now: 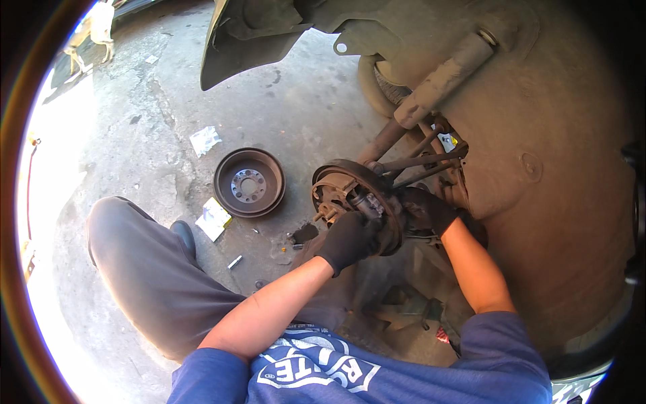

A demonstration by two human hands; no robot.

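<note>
Both my hands wear black gloves and work at a drum brake assembly (336,178) on the end of the axle. My left hand (350,240) is curled in at the open front of the assembly, just below a silvery cylinder (367,203). Its fingertips are hidden, so what they hold cannot be made out. Behind the round backing plate (391,225), my right hand (428,210) reaches in close to the rods. Its fingers are dark and mostly covered. A removed brake drum (252,202) lies on the floor to the left, its hollow side up.
A shock absorber (444,81) slants above my hands under the car body (558,121). A white and yellow packet (213,219), a clear wrapper (205,140) and a small metal socket (235,262) lie on the concrete. Farther off, a dog (97,30) stands at upper left.
</note>
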